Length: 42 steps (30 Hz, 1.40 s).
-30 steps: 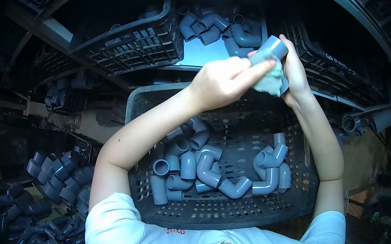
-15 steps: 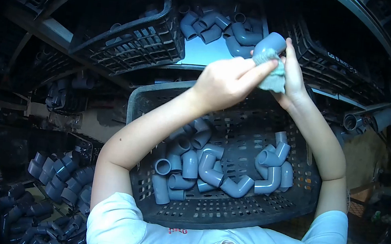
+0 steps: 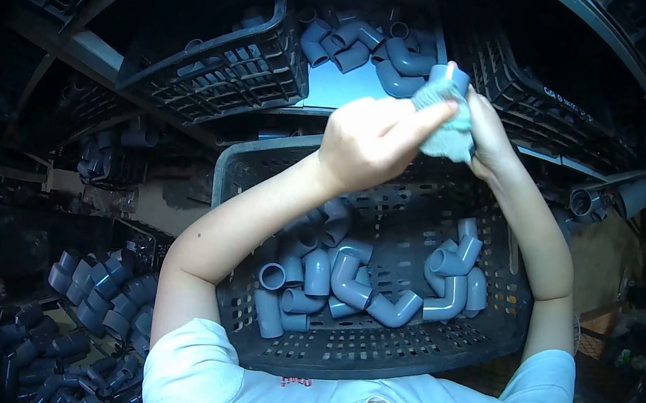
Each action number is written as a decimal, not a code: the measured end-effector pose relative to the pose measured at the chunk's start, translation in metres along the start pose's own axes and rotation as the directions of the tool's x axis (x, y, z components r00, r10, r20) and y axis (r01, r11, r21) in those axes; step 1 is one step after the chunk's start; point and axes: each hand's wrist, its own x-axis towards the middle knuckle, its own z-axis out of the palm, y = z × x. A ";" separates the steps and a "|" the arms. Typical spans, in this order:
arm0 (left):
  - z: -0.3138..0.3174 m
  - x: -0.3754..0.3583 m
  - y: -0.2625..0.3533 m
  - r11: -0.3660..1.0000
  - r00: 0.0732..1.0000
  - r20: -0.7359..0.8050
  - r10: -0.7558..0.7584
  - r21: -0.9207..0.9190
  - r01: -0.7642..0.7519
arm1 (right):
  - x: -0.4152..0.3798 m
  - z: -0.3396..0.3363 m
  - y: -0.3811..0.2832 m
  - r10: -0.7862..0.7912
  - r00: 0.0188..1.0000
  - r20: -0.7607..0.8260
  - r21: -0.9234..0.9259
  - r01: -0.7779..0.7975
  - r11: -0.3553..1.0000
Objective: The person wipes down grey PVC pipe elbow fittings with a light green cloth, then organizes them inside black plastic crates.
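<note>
A pale green cloth (image 3: 443, 124) is pinched in my left hand (image 3: 370, 140), its fingers pressing it against a grey pipe elbow (image 3: 448, 75). The cloth covers the elbow's lower part, so only the upper end shows. My right hand (image 3: 489, 132) grips that elbow from the right side, its fingers partly hidden behind the cloth. Both hands are above the far edge of a large black crate (image 3: 224, 171). Inside the crate lie several loose grey elbows (image 3: 350, 279), in a left group and a right group.
Behind the hands, more grey elbows (image 3: 352, 35) rest on a bright shelf surface (image 3: 335, 89). Black slotted crates (image 3: 226, 73) flank it, one with white writing (image 3: 568, 104). Many fittings (image 3: 105, 289) are heaped at the lower left.
The elbow has been turned and lowered slightly in my right hand, so less of it shows above the cloth. My left hand stays pressed against it with the cloth.
</note>
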 end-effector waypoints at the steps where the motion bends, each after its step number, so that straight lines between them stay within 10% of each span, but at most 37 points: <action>1: -0.002 0.000 0.003 0.999 0.998 0.045 0.043 0.005 -0.043 | 0.000 -0.002 -0.003 0.017 1.000 -0.005 0.050 -0.017 0.999; 4: -0.009 0.006 -0.001 0.991 0.986 0.105 0.133 -0.047 -0.129 | 0.002 -0.010 0.000 0.104 0.992 0.070 0.066 -0.109 0.992; 6: -0.002 0.009 -0.014 0.995 1.000 0.016 -0.021 -0.098 0.022 | 0.008 -0.030 0.000 0.150 0.801 0.580 0.100 -0.252 0.963; 11: -0.001 0.001 0.003 0.984 1.000 0.013 0.009 -0.178 -0.007 | 0.009 -0.015 0.011 0.219 0.960 0.175 0.320 -0.266 0.909; 12: -0.001 0.002 0.006 0.989 0.991 0.072 0.109 -0.106 -0.101 | 0.029 -0.042 0.026 0.093 0.871 0.482 0.356 -0.292 0.888; 14: 0.001 -0.001 0.006 0.991 0.987 0.083 0.135 -0.021 -0.133 | 0.032 -0.044 0.030 0.096 0.873 0.478 0.304 -0.267 0.914; 17: 0.004 0.003 -0.004 0.994 0.997 0.046 0.055 0.096 -0.059 | 0.001 -0.003 0.001 0.293 0.956 0.005 0.200 -0.288 0.936; 20: 0.005 0.009 -0.009 0.994 0.997 0.079 0.014 0.104 -0.022 | 0.009 0.001 -0.004 0.273 0.959 -0.073 0.162 -0.259 0.952; 24: -0.001 0.023 0.017 0.994 0.994 -0.034 0.103 0.025 -0.103 | 0.068 -0.016 -0.003 0.284 0.874 0.394 0.285 -0.410 0.866; 27: -0.024 0.043 0.034 0.991 0.993 -0.001 0.115 0.061 -0.115 | 0.111 0.022 -0.013 0.260 0.906 0.334 0.157 -0.325 0.933; 30: -0.037 0.056 0.038 0.994 0.991 -0.092 0.099 0.058 -0.093 | 0.162 0.061 -0.013 0.015 1.000 0.025 -0.435 -0.002 0.900; 33: -0.044 0.052 0.038 0.992 0.982 -0.158 0.108 0.081 -0.096 | 0.245 0.070 -0.001 -0.140 0.981 0.138 -0.637 0.196 0.745; 37: -0.048 0.045 0.033 0.995 0.984 -0.154 0.089 0.067 -0.079 | 0.297 0.104 0.020 -0.416 0.903 0.105 -0.862 0.291 0.415; 42: -0.054 0.041 0.020 1.000 0.980 -0.199 -0.010 -0.003 0.009 | 0.339 0.108 0.053 -0.520 0.848 0.105 -0.782 0.393 0.483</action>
